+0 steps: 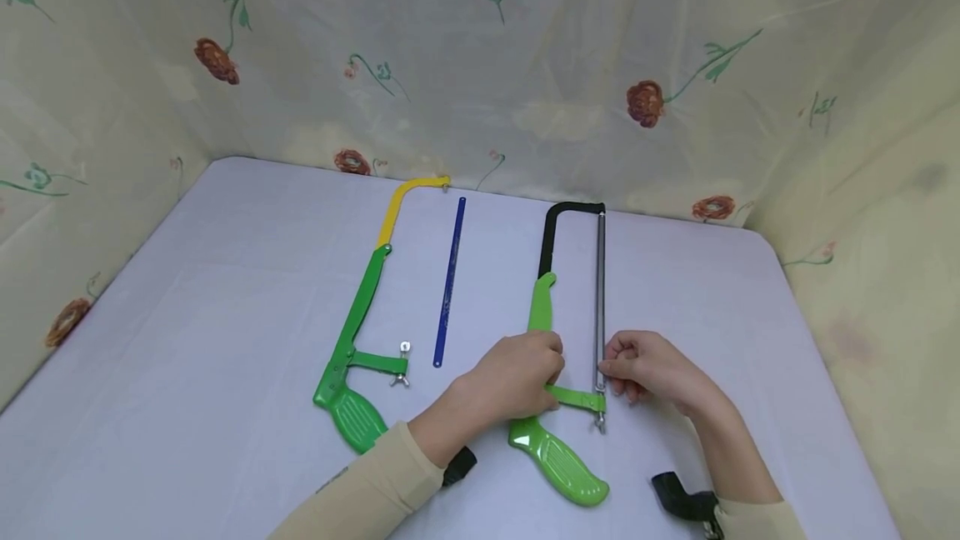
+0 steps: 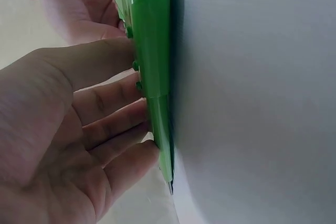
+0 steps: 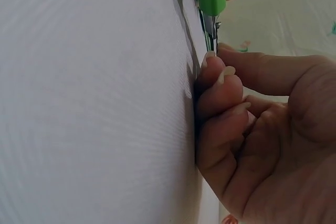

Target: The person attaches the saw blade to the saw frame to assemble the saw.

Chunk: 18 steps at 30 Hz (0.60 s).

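A light green hacksaw with a black front arm lies on the table. My left hand grips its frame just above the lower green arm, thumb and fingers on the frame in the left wrist view. A grey hacksaw blade runs from the black arm down to the lower arm, which carries a wing nut. Near the blade's lower end my right hand pinches it between thumb and fingers. In the right wrist view that hand's curled fingers rest along the white cloth, and they hide the pinched part.
A second hacksaw frame, dark green and yellow, lies on the left without a blade. Between the two frames lies a loose blue blade. A flowered curtain hangs behind the white-covered table.
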Tool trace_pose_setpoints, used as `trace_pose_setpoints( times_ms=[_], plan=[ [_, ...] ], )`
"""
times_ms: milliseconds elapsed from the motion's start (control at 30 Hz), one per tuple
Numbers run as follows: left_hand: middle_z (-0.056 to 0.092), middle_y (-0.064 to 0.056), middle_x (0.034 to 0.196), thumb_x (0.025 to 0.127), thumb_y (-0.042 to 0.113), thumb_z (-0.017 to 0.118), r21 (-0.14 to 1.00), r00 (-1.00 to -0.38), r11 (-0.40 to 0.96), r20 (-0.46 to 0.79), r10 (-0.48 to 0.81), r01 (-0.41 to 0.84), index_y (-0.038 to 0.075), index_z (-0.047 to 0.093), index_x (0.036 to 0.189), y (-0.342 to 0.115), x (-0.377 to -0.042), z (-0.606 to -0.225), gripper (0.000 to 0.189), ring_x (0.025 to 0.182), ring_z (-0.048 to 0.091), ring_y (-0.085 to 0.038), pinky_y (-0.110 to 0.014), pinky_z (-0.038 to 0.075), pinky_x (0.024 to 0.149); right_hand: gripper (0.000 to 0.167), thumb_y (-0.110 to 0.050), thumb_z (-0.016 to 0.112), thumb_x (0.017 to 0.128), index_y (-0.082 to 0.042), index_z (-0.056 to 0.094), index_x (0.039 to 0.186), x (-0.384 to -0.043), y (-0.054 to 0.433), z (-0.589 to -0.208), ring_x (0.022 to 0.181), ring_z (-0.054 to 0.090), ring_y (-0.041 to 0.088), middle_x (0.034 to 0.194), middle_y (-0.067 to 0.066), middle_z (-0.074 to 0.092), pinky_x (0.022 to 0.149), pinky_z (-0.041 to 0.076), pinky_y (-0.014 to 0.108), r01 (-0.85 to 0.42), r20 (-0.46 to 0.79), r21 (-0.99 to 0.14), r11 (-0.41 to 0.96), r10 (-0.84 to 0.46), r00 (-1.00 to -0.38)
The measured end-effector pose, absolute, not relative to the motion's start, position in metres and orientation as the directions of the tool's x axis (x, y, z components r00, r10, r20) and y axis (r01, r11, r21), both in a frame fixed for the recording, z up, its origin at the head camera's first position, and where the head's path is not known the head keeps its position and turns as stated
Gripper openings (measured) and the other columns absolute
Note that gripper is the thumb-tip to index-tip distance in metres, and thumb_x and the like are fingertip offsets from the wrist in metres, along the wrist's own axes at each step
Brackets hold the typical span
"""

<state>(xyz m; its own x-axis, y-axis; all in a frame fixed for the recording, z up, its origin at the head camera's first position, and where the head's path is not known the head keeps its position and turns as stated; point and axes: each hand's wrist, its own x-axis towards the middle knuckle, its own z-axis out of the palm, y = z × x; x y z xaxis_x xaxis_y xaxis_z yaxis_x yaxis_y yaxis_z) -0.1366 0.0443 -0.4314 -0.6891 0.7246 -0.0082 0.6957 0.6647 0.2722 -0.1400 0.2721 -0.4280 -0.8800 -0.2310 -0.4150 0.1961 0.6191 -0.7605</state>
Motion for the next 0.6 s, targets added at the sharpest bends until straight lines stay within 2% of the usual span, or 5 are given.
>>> trace_pose_setpoints(
  times_ms=[333,600],
  plan=[
    [0.062,0.008,0.088,0.079,0.032,0.081,0.273,-0.682,0.653,0.013,0.731,0.706,0.017,0.065,0.075,0.0451,-0.1387,-0.4293,0.022,0.066,0.051,-0.004,-0.013,0.040,0.053,0.015,-0.010,0.063,0.094,0.004,0.057,0.095,-0.1401,0.2714,-0.4283,0.058,0.058,0.014,0.068,0.004,0.063,0.053,0.050,0.028,0.189,-0.399,-0.774,0.604,-0.234,-0.886],
    [0.060,0.008,0.083,0.078,0.035,0.082,0.281,-0.685,0.654,0.014,0.729,0.702,0.017,0.066,0.074,0.0462,-0.1414,-0.4313,0.025,0.061,0.050,-0.003,-0.013,0.038,0.049,0.016,-0.010,0.062,0.095,0.005,0.056,0.095,-0.1395,0.2703,-0.4281,0.060,0.059,0.015,0.070,0.005,0.063,0.054,0.051,0.028,0.168,-0.388,-0.774,0.610,-0.248,-0.888]
  ],
)
